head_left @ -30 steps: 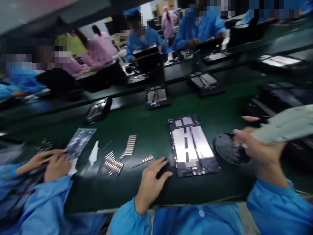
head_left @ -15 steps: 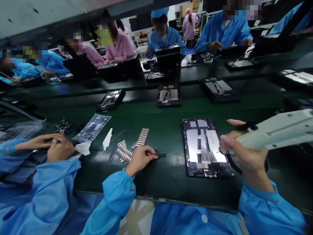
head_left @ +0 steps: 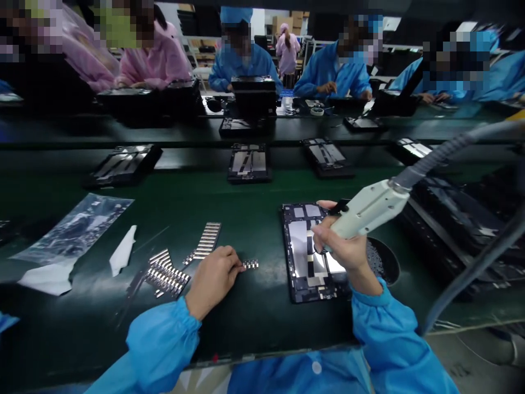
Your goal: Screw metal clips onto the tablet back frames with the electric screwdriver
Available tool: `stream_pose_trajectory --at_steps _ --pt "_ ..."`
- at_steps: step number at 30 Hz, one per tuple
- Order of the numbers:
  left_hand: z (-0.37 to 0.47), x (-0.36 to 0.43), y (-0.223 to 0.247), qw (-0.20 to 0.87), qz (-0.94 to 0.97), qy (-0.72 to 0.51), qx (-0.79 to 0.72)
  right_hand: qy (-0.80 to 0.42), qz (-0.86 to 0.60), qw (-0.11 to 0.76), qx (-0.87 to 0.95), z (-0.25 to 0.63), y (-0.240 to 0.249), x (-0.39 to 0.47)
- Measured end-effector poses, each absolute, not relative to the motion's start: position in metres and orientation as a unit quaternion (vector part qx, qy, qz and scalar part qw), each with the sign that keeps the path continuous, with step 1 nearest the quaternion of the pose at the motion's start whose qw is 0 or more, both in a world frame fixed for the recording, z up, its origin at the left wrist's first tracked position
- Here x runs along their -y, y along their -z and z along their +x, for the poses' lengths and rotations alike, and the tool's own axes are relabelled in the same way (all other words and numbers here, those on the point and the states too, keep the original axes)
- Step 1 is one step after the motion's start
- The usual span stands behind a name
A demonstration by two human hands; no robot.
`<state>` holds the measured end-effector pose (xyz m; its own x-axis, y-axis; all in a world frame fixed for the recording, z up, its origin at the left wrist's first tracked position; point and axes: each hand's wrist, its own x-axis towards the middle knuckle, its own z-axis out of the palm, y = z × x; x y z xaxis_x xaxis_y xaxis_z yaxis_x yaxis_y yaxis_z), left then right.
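At lower centre, I had the left hand (head_left: 214, 278) pinching a small metallic strip (head_left: 251, 264) between nearly closed fingertips; right of centre, I kept the right hand (head_left: 345, 249) wrapped around a pale corded tool (head_left: 367, 209) over the opened tablet (head_left: 298, 249).

"Any lettering you can read there?"
"None. I make out no word or number on the pale tool (head_left: 367, 210) in my right hand (head_left: 348, 249)."
"And the clear bag (head_left: 84, 227)?"
"Nothing I can read on that either."
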<state>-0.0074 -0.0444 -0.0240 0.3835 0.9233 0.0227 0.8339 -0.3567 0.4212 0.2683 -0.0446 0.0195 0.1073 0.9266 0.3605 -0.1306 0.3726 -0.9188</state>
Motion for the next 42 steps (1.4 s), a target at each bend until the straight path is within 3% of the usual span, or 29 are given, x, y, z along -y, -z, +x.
stream_pose_trajectory --at_steps 3,10,19,33,42 --pt "0.002 0.041 0.017 0.228 0.782 -0.179 -0.552 -0.413 -0.384 0.636 0.526 0.264 -0.020 0.039" --pt "0.077 -0.005 0.029 0.505 0.644 -0.275 -0.505 -0.415 -0.399 0.621 0.531 0.251 -0.020 0.016" --pt "0.101 -0.027 0.040 0.454 0.684 -0.305 -0.482 -0.397 -0.409 0.626 0.532 0.234 -0.016 -0.005" --pt "0.103 -0.043 0.052 0.571 0.566 -0.301 -0.512 -0.403 -0.444 0.600 0.529 0.219 0.007 -0.024" --pt "0.101 -0.044 0.054 0.592 0.548 -0.302 -0.509 -0.403 -0.447 0.592 0.536 0.218 0.013 -0.025"
